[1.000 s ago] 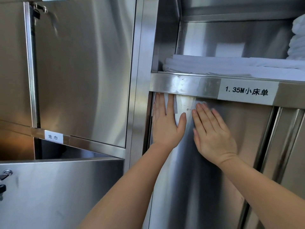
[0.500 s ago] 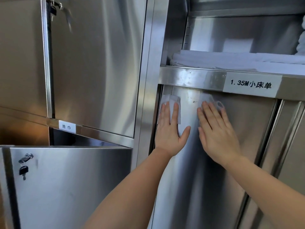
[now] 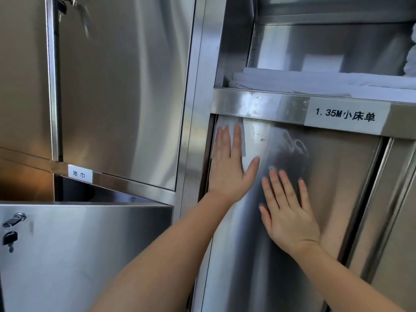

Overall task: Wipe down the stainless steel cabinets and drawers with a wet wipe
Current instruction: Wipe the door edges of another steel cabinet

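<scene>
A white wet wipe lies flat on the upper left corner of a stainless steel cabinet door, just under the shelf rail. My left hand presses on it with straight fingers, thumb spread to the right. My right hand lies flat on the same door, lower and to the right, fingers straight and holding nothing. Most of the wipe is hidden under my left fingers.
A shelf rail with a label runs above the door, with folded white linen on the shelf. At the left are a tall steel door, a small label and a tilted-out drawer front with a padlock.
My right hand has slid down the door, away from the shelf rail. My left hand stays on the wipe near the door's top left corner.
</scene>
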Available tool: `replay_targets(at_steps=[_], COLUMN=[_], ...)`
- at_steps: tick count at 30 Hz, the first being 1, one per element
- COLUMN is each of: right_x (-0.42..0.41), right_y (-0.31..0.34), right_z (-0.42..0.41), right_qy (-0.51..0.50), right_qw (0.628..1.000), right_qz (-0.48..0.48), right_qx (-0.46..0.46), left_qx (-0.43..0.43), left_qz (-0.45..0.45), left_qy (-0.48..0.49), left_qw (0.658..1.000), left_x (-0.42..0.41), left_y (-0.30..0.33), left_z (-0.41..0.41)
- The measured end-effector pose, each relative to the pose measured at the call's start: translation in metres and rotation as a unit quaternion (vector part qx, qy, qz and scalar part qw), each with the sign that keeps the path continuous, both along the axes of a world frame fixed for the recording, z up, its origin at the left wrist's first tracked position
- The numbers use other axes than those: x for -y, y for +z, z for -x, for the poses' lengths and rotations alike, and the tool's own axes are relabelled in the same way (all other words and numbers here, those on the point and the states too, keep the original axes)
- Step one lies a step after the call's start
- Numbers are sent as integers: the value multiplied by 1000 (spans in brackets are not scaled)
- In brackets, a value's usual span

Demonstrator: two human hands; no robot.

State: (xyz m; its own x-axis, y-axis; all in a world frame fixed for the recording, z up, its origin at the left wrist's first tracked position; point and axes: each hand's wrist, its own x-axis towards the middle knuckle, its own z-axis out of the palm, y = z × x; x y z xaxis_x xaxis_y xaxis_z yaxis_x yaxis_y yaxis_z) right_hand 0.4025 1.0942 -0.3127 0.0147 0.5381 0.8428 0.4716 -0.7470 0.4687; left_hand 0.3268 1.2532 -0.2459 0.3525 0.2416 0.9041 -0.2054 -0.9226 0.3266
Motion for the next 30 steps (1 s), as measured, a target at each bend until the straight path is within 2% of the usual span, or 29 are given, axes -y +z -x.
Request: replay_targets(at_steps=[2,5,9,13,15,17,22,24,27,30], right_x=[0,1,0,-1,-1,-1,0,0,0,-1], right_y=[0,0,-1,-1,-2,-1,0,-1,-2,-3], right_z=[0,1,-1,-2,0,0,1,1,0,-2], right_qy=[0,-1,1,-5,-5,-7,-7,-6,-6,-4], right_qw=[1000,1000,1000,1000,1000,1000,1000,1000,1000,1000], right_qz=[0,2,0,-3,-3,0,3,2,4,2], right_qx=[5,7,18,25,24,24,24,25,29,28], left_qx=[12,13,-5,-75,-102,-101,-40,-27,-25,-60], left_qz=[0,-7,-8,7,27,34,29,26,15,24], left_qy=[4,3,19,39,38,25,0,5,15,18], left_qw=[1000,1000,1000,996,994,994,999,999,999,998], left_x=[2,2,1,9,14,15,7,5,4,7], left_y=[12,-9,-76,-167,-190,-180,-75,-53,-75,-143], left_z=[-2,-3,-4,9,17,19,8,3,1,7])
